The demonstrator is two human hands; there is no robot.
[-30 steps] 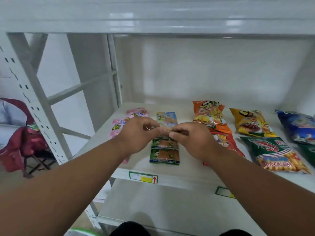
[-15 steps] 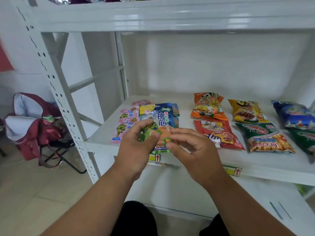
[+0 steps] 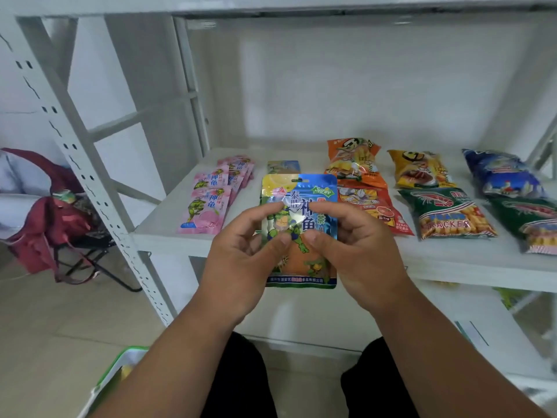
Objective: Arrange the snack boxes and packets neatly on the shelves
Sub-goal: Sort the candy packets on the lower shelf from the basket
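Before shelf (image 3: 301,245) | blue packet (image 3: 301,203) upright | both hands' grip pinching it

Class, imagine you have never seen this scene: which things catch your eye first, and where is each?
First, the blue packet held upright by the left hand and right hand, in front of the shelf. Next, pink packets overlapping at the shelf's left, and a green cracker packet lying toward its right.

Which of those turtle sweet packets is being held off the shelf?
The blue turtle packet, gripped upright by left hand and right hand. The pink turtle packets lie flat on the shelf.
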